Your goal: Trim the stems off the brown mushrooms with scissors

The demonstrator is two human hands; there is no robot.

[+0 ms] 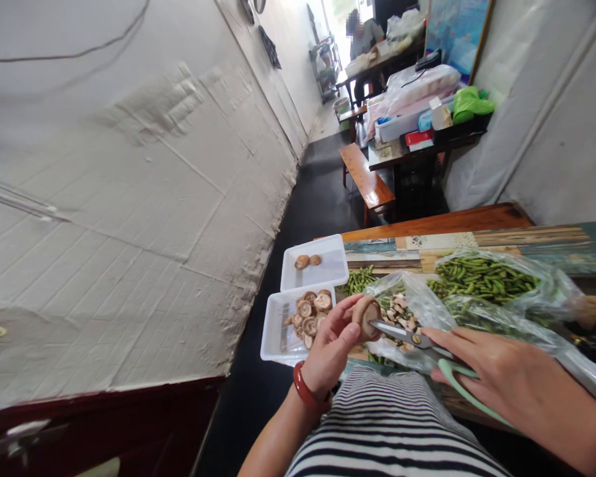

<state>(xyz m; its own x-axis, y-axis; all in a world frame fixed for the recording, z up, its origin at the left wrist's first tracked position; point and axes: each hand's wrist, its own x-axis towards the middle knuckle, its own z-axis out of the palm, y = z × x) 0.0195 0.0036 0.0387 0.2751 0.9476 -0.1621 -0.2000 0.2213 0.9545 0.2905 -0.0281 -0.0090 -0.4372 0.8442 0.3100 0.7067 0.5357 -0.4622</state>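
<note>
A brown-capped shiitake mushroom is pinched in my left hand, its pale underside turned to the right. My right hand grips a pair of scissors with light green handles. The blade tips touch the underside of the mushroom near its middle. Below and behind them, cut mushroom stems lie on a clear plastic bag. To the left, a white tray holds several mushrooms with their gills upward. Another white tray beyond it has a few mushrooms at its left side.
Green bean pods fill a clear bag on the table, and more pods lie beside the trays. A wooden bench and a loaded table stand farther off. At the back, a person sits at another table.
</note>
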